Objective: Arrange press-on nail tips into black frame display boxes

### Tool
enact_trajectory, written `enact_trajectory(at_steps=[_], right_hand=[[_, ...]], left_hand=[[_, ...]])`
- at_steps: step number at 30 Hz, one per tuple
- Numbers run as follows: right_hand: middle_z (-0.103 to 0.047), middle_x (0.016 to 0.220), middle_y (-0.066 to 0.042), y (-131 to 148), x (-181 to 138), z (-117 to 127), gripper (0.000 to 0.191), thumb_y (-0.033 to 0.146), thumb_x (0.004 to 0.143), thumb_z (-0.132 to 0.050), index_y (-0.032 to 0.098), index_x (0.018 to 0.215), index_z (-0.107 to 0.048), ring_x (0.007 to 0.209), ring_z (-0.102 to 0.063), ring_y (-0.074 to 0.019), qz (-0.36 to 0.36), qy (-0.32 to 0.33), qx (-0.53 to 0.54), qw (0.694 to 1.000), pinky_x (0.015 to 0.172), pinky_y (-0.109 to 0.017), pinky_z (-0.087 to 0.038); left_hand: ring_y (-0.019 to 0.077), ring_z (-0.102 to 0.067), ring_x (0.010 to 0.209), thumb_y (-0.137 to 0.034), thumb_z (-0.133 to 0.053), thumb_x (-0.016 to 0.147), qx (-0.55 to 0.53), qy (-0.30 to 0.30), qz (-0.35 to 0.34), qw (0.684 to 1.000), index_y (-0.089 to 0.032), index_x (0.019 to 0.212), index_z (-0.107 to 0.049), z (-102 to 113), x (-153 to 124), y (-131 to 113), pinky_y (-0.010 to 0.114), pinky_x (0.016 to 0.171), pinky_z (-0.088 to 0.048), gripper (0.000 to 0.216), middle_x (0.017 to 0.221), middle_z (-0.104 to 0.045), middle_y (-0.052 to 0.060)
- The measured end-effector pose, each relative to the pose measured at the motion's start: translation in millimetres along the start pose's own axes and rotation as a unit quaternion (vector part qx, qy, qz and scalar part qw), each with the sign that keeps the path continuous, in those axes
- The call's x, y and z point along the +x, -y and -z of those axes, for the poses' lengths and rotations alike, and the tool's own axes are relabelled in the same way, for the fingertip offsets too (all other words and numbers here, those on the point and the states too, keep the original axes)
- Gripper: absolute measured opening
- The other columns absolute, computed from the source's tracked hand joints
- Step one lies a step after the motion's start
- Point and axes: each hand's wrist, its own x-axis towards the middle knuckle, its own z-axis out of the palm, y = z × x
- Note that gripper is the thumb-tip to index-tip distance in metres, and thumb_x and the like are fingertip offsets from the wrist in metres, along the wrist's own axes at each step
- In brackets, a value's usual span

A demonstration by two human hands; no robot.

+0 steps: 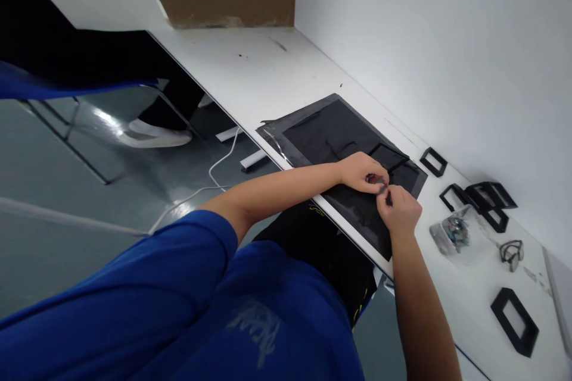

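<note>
Head view. Left hand [364, 174] and right hand [399, 208] close together over a black mat [322, 122]. Both curled, thumb and forefinger drawn tight, tips nearly meeting; no open gap to speak of. Between the tips: a small dark piece [382, 189], seemingly pinched from both sides. Mostly covered by fingers; its long axis too small to tell, nor which hand has the firmer hold. Neither hand nearer to it.

Key relation, as I judge it: piece to black frame [399, 164]. Frame lies on the mat just beyond the fingertips, wall side, nearer the left hand, which hides its near part. Its far edge slants away rightward from the fingers, roughly along the wall; contact with the hand can't be told. Thin dark strips [344, 146] beyond the left knuckles. Right of the fingers, well apart: clear tub [449, 238], eyeglasses [512, 244].
</note>
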Motion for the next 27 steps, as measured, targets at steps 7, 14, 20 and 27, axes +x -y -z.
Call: enact_trajectory(at_steps=[7, 14, 20, 27], right_hand=[[-0.053, 0.064, -0.001, 3, 1, 2, 0.020, 0.025, 0.091, -0.050, 0.020, 0.075, -0.060, 0.063, -0.049, -0.0145, 0.002, -0.002, 0.029, 1.000, 0.060, -0.029, -0.033], [-0.055, 0.063, -0.001, 3, -1, 2, 0.022, 0.033, 0.095, -0.051, 0.019, 0.088, -0.067, 0.059, -0.051, -0.0137, -0.038, -0.017, 0.079, 0.996, 0.060, -0.028, -0.038], [-0.053, 0.065, 0.002, 4, -3, 4, 0.038, 0.048, 0.097, -0.053, 0.017, 0.114, -0.065, 0.053, -0.046, -0.0110, -0.112, -0.035, 0.125, 0.985, 0.057, -0.026, -0.043], [-0.054, 0.066, 0.002, 10, 1, 11, 0.045, 0.051, 0.097, -0.054, 0.015, 0.121, -0.067, 0.054, -0.047, -0.0104, -0.136, -0.023, 0.208, 0.968, 0.059, -0.025, -0.048]], left_hand=[[0.0082, -0.061, 0.060, -0.026, -0.064, 0.076, -0.061, -0.008, 0.055, 0.997, -0.024, 0.084, -0.076, -1, 3, -8, 0.020, 0.063, -0.042, 0.014, 0.064, -0.068, -0.003], [0.0067, -0.050, 0.053, -0.033, -0.066, 0.081, -0.210, 0.013, 0.119, 0.970, -0.015, 0.086, -0.072, -5, 4, -7, 0.021, 0.057, -0.041, 0.020, 0.059, -0.060, -0.002], [0.0064, -0.047, 0.046, -0.045, -0.066, 0.085, -0.347, 0.041, 0.174, 0.921, -0.011, 0.087, -0.072, -7, 8, -4, 0.021, 0.049, -0.039, 0.034, 0.051, -0.054, -0.003], [0.0050, -0.044, 0.043, -0.037, -0.070, 0.082, -0.414, 0.053, 0.207, 0.885, -0.011, 0.082, -0.073, -9, 10, -3, 0.019, 0.046, -0.035, 0.026, 0.047, -0.051, -0.003]])
